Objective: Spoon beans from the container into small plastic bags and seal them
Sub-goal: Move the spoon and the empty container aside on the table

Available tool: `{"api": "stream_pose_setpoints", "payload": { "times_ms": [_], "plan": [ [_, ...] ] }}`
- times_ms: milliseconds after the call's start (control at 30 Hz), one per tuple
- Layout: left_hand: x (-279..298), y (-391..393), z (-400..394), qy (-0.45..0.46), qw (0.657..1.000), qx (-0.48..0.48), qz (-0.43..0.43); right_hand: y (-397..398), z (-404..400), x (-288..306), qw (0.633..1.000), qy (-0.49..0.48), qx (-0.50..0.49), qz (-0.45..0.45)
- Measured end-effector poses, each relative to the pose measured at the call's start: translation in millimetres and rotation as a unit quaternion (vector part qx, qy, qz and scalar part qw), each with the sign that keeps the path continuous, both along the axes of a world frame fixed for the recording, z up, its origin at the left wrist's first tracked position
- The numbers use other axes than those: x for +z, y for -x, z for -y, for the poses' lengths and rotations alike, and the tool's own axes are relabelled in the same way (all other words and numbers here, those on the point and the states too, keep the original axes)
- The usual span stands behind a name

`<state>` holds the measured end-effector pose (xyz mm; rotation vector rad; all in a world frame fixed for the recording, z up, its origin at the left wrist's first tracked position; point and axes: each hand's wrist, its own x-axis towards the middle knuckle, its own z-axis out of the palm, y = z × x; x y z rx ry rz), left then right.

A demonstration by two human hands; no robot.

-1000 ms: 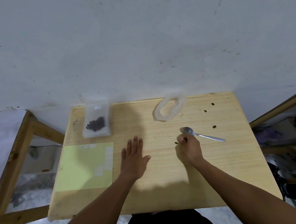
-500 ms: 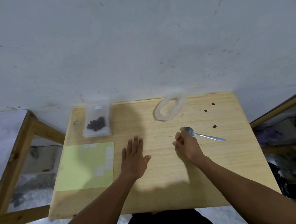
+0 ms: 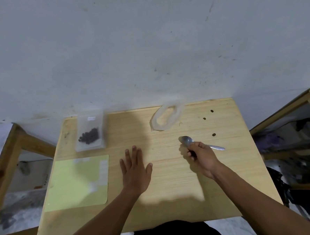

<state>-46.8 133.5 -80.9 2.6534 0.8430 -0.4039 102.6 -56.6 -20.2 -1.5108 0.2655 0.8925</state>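
Note:
A metal spoon (image 3: 186,140) lies on the wooden table (image 3: 173,198), bowl to the left. My right hand (image 3: 201,156) sits over the spoon's neck with curled fingers that pinch something small and dark, apparently a bean. Flat on the table left of it lies my left hand (image 3: 135,173), fingers spread. At the back stands a translucent oval container (image 3: 178,114) that looks empty. A clear plastic bag (image 3: 89,126) with a cluster of dark beans lies at the back left.
A pale green sheet (image 3: 69,188) with clear small bags on it covers the front left of the table. Three loose beans (image 3: 214,134) dot the right rear of the tabletop. A wall rises behind, and wooden frames stand on both sides.
A loose bean that lay left of my right hand is gone from the table. My right hand closed over that spot, then shifted up onto the spoon's neck. My left hand stayed put.

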Motion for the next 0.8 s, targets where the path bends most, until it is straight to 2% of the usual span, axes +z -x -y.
{"api": "stream_pose_setpoints", "payload": {
  "times_ms": [67, 133, 233, 333, 500, 667, 733, 800],
  "plan": [
    [0, -13, 7, -0.007, 1.0, -0.015, 0.004, -17, 17, -3, 0.999, 0.027, -0.035, 0.027],
    [0, -28, 14, 0.0, 1.0, -0.027, 0.011, -36, 36, -8, 0.99, 0.093, -0.049, 0.092],
    [-2, -53, 27, 0.014, 0.999, -0.035, 0.013, -63, 59, -11, 0.96, 0.203, 0.0, 0.193],
    [-6, -69, 41, 0.009, 1.0, -0.017, -0.006, -79, 71, -3, 0.936, 0.23, 0.057, 0.26],
    [-17, -67, 42, 0.02, 1.0, -0.008, -0.018, -101, 73, -13, 0.934, 0.211, 0.164, 0.238],
    [-19, -68, 42, 0.015, 0.999, -0.008, -0.031, -115, 70, -25, 0.88, 0.3, 0.258, 0.261],
    [-19, -68, 43, 0.014, 0.999, -0.009, -0.033, -118, 70, -28, 0.875, 0.311, 0.261, 0.263],
    [-17, -68, 43, 0.012, 0.999, -0.009, -0.035, -120, 68, -26, 0.9, 0.29, 0.2, 0.256]
  ]
}}
